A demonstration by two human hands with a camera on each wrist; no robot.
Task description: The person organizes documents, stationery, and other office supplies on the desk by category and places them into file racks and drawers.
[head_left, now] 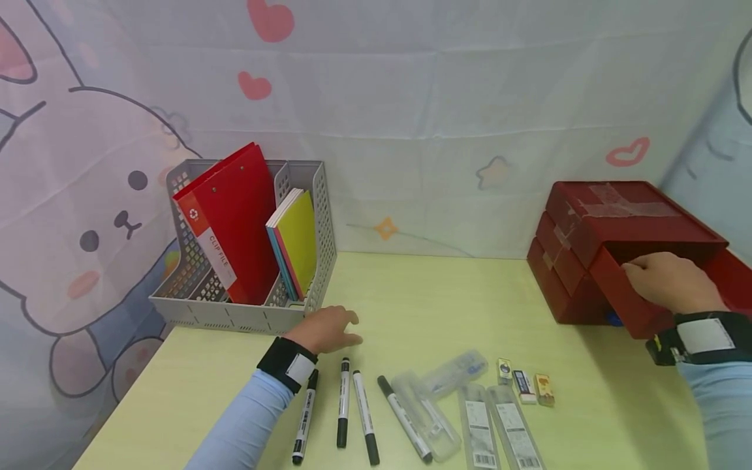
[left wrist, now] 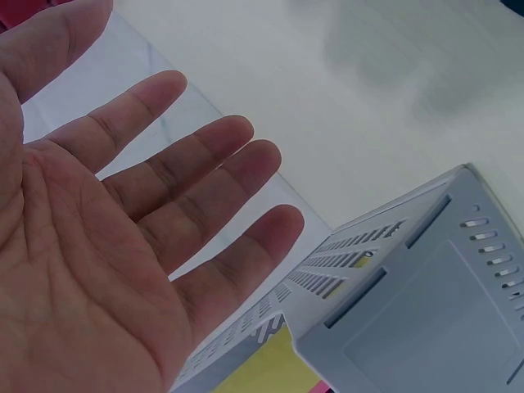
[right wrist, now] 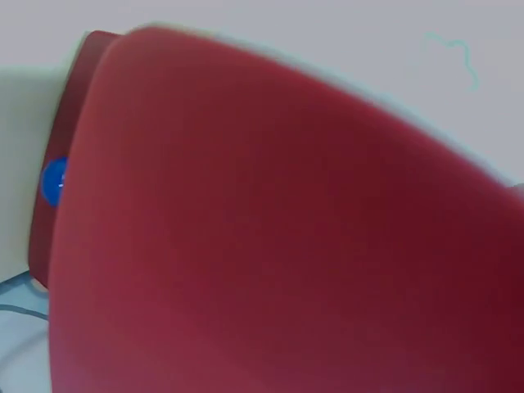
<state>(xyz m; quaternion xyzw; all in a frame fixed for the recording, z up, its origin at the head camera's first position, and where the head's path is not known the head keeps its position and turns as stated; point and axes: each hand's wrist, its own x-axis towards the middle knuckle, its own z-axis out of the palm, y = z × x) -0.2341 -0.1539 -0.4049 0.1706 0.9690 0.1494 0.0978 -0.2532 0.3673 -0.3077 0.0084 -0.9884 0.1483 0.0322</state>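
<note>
This looks like a study desk (head_left: 423, 307), given the file rack (head_left: 223, 315), markers (head_left: 343, 405) and red drawers (head_left: 574, 261).

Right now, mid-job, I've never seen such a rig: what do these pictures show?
There is no machine: a person works bare-handed, with cameras worn on the head and both wrists. The head picture looks down on a table: four markers, four clear cases, three small blocks, and a grey organiser holding a red clip file and booklets. The left-wrist picture shows the left hand, open and empty, near the organiser. The right hand is at the open drawer of a red stack; a red surface fills most of the right-wrist picture, so whether it grips isn't clear.
</note>
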